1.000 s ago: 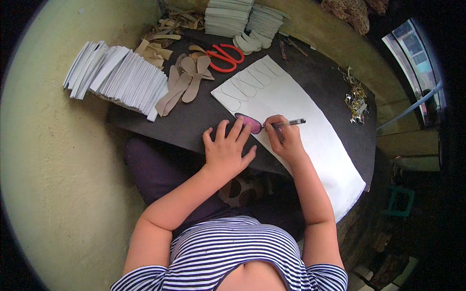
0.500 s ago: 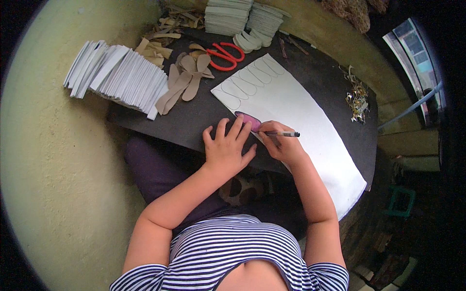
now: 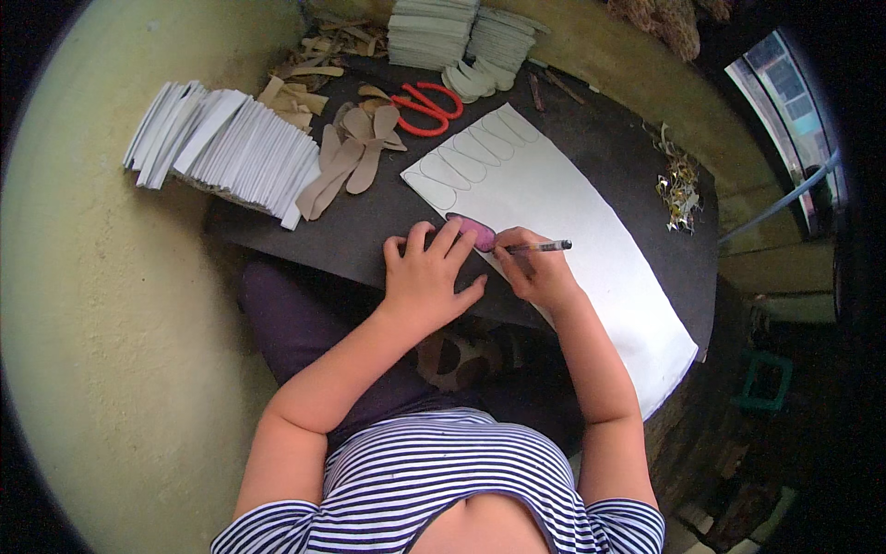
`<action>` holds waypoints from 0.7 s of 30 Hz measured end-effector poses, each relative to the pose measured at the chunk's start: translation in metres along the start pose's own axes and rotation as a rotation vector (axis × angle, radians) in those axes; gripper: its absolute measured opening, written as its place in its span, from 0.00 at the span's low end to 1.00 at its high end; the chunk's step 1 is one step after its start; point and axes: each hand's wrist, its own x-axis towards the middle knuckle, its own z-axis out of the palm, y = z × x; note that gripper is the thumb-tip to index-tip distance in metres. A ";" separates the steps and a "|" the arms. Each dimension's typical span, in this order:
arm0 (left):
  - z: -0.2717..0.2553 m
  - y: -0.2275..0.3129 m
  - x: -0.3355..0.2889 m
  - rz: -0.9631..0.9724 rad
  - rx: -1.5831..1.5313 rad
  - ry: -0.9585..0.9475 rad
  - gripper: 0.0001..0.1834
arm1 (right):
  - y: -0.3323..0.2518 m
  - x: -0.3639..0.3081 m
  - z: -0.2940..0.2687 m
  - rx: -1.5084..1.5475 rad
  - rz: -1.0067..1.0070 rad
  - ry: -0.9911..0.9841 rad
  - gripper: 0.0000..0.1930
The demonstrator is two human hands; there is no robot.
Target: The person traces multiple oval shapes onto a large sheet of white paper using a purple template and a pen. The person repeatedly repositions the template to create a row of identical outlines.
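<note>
A long white sheet point(image 3: 591, 249) lies slanted across the dark table, with a row of pencil-thin oval outlines near its far end. On its near left edge rests a small purple sole-shaped template point(image 3: 479, 233). My left hand point(image 3: 426, 277) has its fingers spread, and two fingertips press on the template. My right hand point(image 3: 537, 275) is closed round a pen point(image 3: 544, 246), its tip hidden by the fingers at the template's right end.
Scissors with red handles point(image 3: 427, 109) lie beyond the sheet, beside beige sole-shaped pieces point(image 3: 366, 166). A row of white strips point(image 3: 245, 148) stands at the left. Stacks of white pieces point(image 3: 434, 35) are at the back. Gold scraps point(image 3: 680, 189) lie at the right.
My left hand has shifted slightly left, its fingers a little more bent. The right hand and pen have moved slightly. The sheet and template stay in place.
</note>
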 end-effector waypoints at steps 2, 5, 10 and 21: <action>-0.009 -0.005 0.007 0.014 -0.037 -0.054 0.31 | -0.002 0.001 0.000 -0.005 0.005 -0.016 0.08; -0.012 -0.013 0.015 0.053 -0.057 -0.089 0.30 | -0.003 0.002 0.003 0.009 -0.062 0.006 0.08; -0.017 -0.022 0.024 0.065 -0.072 -0.161 0.27 | -0.006 0.006 0.006 -0.012 -0.128 -0.011 0.08; -0.017 -0.031 0.028 0.102 -0.125 -0.196 0.21 | -0.004 0.013 0.006 -0.154 -0.284 -0.003 0.12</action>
